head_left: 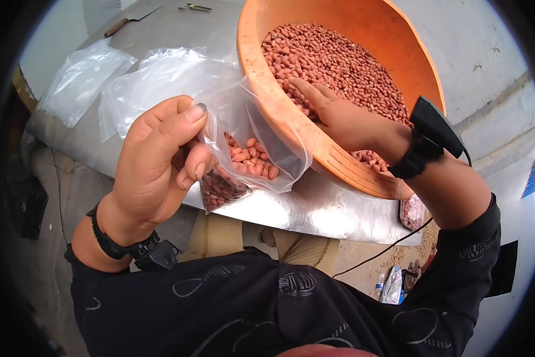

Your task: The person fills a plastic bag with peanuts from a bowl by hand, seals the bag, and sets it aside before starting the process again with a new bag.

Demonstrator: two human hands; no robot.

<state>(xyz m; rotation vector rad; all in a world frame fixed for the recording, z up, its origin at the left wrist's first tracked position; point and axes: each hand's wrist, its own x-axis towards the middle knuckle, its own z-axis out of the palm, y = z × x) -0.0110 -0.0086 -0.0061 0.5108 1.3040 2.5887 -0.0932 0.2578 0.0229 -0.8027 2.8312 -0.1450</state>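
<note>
A clear plastic bag [285, 169] with reddish peanuts in its lower part hangs from my left hand [160, 149], whose thumb and fingers pinch its edge. The bag's mouth gapes beside the rim of a large orange basin [327, 152]. Inside the basin lies a big heap of reddish peanuts [345, 65]. My right hand [339, 116] reaches over the near rim, with fingers spread and pointing left on the peanuts. Its fingertips touch the heap, and the palm side is hidden.
Empty clear bags [142, 83] lie on the metal table [208, 30], left of the basin. Farther back are a wooden-handled knife [127, 22] and a small metal tool [195, 7]. A filled bag [411, 211] sits below the basin's right side. A black cable [377, 253] hangs nearby.
</note>
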